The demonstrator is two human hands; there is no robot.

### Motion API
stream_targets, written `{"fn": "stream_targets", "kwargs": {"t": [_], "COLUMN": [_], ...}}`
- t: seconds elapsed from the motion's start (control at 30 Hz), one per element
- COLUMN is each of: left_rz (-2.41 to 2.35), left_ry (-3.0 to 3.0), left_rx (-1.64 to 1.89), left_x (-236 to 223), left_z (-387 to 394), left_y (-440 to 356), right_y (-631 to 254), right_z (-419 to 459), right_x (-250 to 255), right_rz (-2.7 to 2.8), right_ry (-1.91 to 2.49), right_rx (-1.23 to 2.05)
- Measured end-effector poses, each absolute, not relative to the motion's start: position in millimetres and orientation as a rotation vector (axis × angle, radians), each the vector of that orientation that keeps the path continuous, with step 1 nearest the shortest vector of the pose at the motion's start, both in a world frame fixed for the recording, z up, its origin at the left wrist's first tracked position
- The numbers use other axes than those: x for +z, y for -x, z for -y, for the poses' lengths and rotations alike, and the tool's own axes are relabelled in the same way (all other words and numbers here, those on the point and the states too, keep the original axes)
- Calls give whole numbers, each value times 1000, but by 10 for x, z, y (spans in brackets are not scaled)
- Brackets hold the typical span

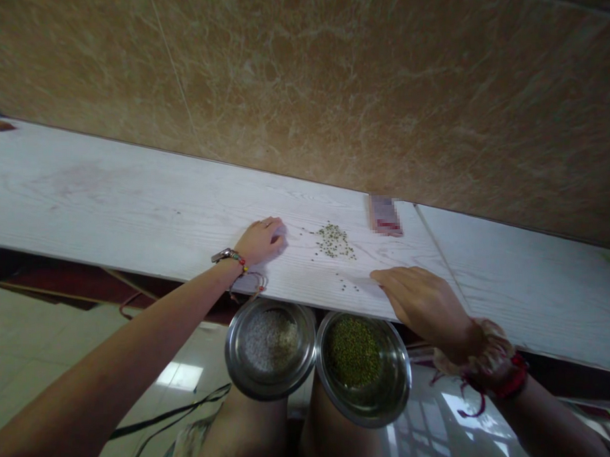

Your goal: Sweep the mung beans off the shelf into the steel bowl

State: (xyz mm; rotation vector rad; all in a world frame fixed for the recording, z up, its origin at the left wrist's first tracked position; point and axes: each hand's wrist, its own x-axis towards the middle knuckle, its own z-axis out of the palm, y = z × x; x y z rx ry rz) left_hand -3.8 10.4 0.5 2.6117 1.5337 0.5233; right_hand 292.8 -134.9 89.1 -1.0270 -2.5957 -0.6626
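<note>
Loose green beans [334, 241], which look like mung beans, lie in a small patch on the white wood-grain ledge [108, 195], with a few strays nearer its front edge. To the left of the patch, my left hand [260, 242] rests on the ledge, fingers loosely bent and thumb apart from them. My right hand [420, 298] is over the front part of the ledge, right of the stray beans. Its fingers are pressed together and point left; whatever they may hold is hidden. Below the ledge, a metal bowl of green beans [360, 403] sits on my right leg.
A second metal bowl [234, 364], holding white grains, is on my left leg against the first. A small blurred packet [383, 214] lies by the brown marble-look wall [300, 82]. A black strap [166, 416] hangs at lower left above the tiled floor [19, 338].
</note>
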Motion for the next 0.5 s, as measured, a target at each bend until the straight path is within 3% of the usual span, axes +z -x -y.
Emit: {"fn": "stream_targets", "kwargs": {"t": [0.5], "left_rz": [-1551], "left_ry": [-2613], "left_rx": [489], "left_x": [27], "left_z": [-98], "left_y": [25], "right_y": [-3007], "right_z": [1448], "right_x": [911], "right_rz": [2573], "right_ry": [1036], "right_rx": [-653]}}
